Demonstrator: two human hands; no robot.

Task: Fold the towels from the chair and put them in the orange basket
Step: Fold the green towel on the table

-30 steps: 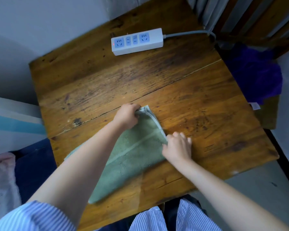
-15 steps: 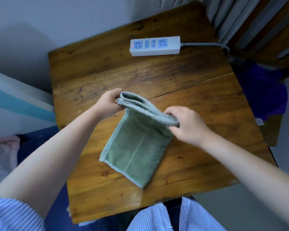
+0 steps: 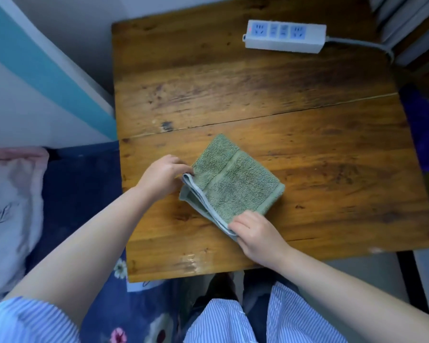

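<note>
The wooden worktop [image 3: 258, 100] carries a green towel [image 3: 235, 184] near its front edge, well apart from the white power strip [image 3: 284, 37] at the worktop's far right corner. The towel lies folded into a small stack with its layered edges toward the person, so the folding step looks nearly done; next it must be lifted whole and carried to the orange basket, which is out of view. The left hand [image 3: 162, 173] pinches the towel's left corner, the right hand [image 3: 254, 231] its near corner; both grips are closed on cloth.
</note>
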